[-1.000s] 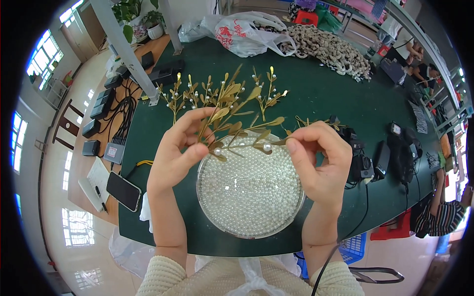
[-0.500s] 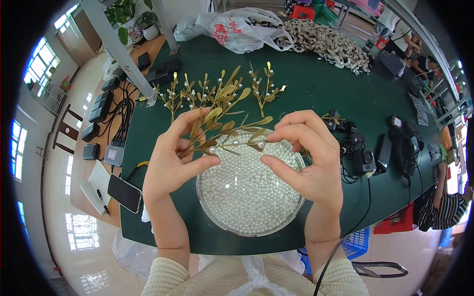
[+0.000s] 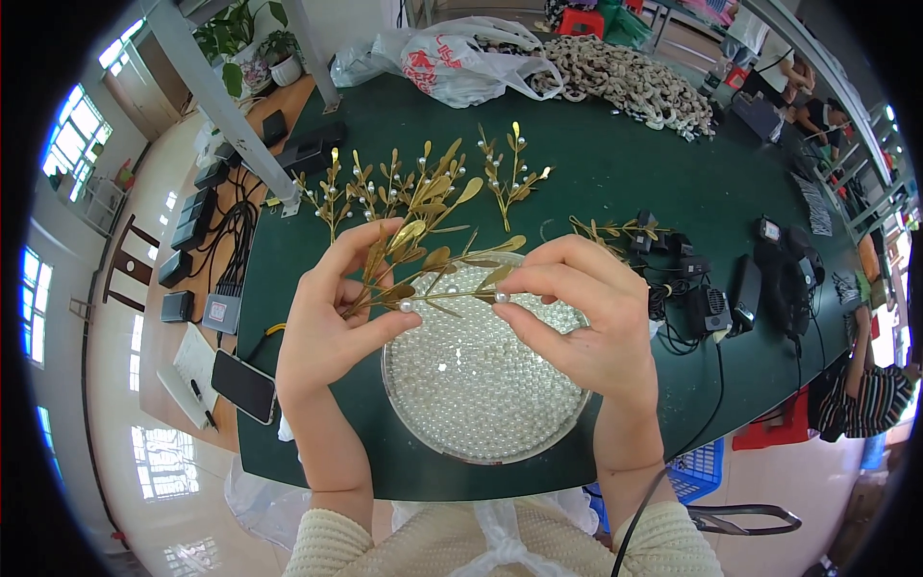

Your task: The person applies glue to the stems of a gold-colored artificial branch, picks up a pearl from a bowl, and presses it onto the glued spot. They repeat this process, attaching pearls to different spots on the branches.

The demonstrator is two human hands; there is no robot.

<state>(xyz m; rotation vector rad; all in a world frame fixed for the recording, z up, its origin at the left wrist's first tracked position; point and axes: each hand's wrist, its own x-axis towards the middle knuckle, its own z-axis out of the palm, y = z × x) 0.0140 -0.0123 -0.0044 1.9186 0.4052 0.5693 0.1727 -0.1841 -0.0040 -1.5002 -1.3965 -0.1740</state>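
A gold leafy branch with pearl beads on it is in my left hand, its stems gripped between thumb and fingers. My right hand pinches a pearl bead at a twig of this branch with thumb and forefinger. Just below both hands lies a round tray full of loose white pearl beads. Beyond my hands, several gold sprigs with pearls rest on the green table. Past my right hand lies another gold sprig, partly hidden by the hand.
A white plastic bag and a heap of beige chain-like pieces cover the table's far side. Black devices and cables lie at the right. At left are a phone, a notepad with a pen, and a metal post.
My right thumb and forefinger have closed on the pearl bead, which was in front of the open fingertips before. The right hand has shifted slightly left; my left hand keeps its hold.
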